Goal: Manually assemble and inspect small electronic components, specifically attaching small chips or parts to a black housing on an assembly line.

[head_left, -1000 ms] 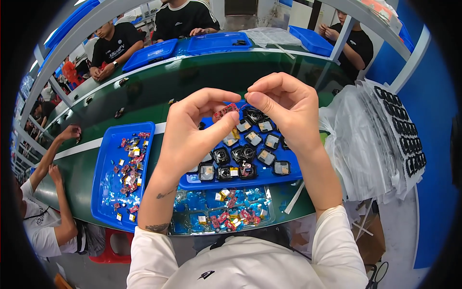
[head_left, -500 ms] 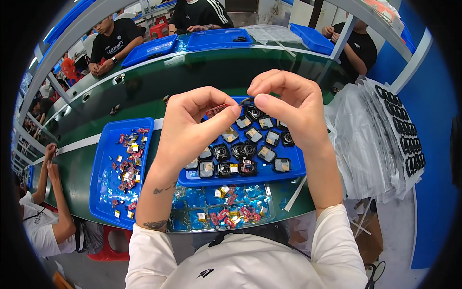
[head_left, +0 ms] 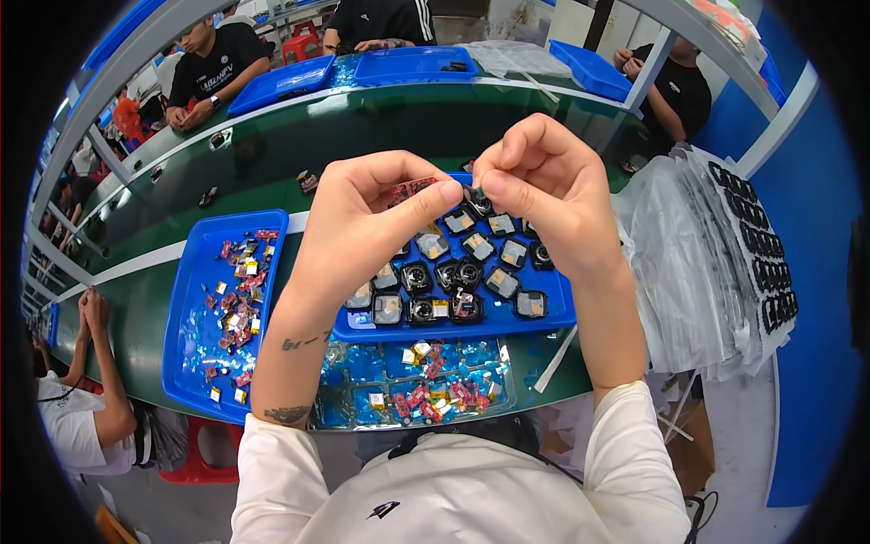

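My left hand (head_left: 376, 222) is closed on a small red circuit board (head_left: 412, 190), gripped between thumb and curled fingers; part of it is hidden behind them. Close beside it, my right hand (head_left: 557, 195) pinches thumb against forefinger on something tiny that I cannot make out. Both hands are raised over a blue tray (head_left: 562, 328) holding several black square housings (head_left: 417, 281), some with grey and tan inner faces. Below that tray, a clear plastic tray (head_left: 349, 399) carries red boards (head_left: 417, 399) with small wires and white-yellow batteries (head_left: 376, 400).
A blue tray (head_left: 186, 335) of more boards stands at left. Stacked plastic sheets (head_left: 671, 272) and a panel of black parts (head_left: 761, 245) are at right. The green belt (head_left: 381, 127) runs behind, with co-workers (head_left: 213, 72) across it and another person (head_left: 91, 399) at far left.
My right fingertips have drawn together into a tighter pinch, and the hand has risen slightly. A red part has come into sight on the belt beside my left hand. The far-left co-worker's hands have come together.
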Demonstrator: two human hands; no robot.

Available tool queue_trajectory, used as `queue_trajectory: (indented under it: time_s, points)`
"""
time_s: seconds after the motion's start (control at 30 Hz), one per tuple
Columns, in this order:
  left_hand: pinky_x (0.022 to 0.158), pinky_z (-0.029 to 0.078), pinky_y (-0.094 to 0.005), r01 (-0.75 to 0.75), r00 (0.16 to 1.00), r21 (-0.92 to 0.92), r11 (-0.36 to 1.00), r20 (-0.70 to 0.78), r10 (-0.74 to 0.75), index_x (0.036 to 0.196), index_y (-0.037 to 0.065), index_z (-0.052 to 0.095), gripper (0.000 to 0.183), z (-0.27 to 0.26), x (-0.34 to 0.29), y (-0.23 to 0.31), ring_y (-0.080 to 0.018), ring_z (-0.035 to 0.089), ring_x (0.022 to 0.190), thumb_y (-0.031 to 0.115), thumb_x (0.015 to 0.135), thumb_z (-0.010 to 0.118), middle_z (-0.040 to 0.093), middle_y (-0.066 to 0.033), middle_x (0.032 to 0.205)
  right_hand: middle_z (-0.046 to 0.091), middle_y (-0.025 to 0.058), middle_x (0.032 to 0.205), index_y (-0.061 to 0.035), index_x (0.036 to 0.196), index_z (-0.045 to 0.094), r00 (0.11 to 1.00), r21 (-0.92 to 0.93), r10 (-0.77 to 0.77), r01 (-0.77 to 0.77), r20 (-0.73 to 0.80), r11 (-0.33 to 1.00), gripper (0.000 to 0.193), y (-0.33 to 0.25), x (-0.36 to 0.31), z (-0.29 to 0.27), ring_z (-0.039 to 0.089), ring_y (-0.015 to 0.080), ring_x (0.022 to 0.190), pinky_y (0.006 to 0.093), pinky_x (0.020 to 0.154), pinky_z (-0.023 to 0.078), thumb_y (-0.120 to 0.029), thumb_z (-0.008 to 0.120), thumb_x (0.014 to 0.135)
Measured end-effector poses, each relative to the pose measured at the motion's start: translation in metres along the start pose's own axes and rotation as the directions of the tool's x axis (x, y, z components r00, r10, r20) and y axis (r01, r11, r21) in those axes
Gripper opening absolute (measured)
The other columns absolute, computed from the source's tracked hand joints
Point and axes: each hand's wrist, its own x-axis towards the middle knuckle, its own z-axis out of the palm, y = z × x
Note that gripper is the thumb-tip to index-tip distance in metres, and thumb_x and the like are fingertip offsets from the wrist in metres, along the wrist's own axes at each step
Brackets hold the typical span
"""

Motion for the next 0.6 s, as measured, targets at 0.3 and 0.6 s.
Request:
queue_trajectory:
  time_s: [0.3,0.6]
  points:
    - [0.063,0.046,-0.0183,-0.158,0.986,-0.076,0.985,0.045,0.162,0.088,-0.002,0.065,0.014,-0.008,0.001,0.006,-0.0054,0.058,0.07,0.011,0.085,0.067,0.063,-0.0024,0.077,0.065,0.0086,0.085,-0.0086,0.087,0.07,0.98,-0.963,0.073,0.166,0.185,0.212,0.023,0.039,0.01,-0.016,0.061,0.0256,0.086,0.0386,0.075,0.051,0.001,0.061,0.068]
    - [0.061,0.048,-0.0216,-0.14,0.99,0.009,0.99,0.03,0.14,0.084,0.0,0.063,0.012,-0.012,-0.001,0.013,-0.0092,0.059,0.066,0.012,0.084,0.066,0.062,-0.0039,0.075,0.058,0.0009,0.085,-0.0154,0.082,0.071,0.778,-0.981,0.605,0.194,0.169,0.026,0.032,0.061,-0.003,-0.005,0.056,0.0225,0.097,0.0401,0.08,0.047,-0.014,0.082,0.052]
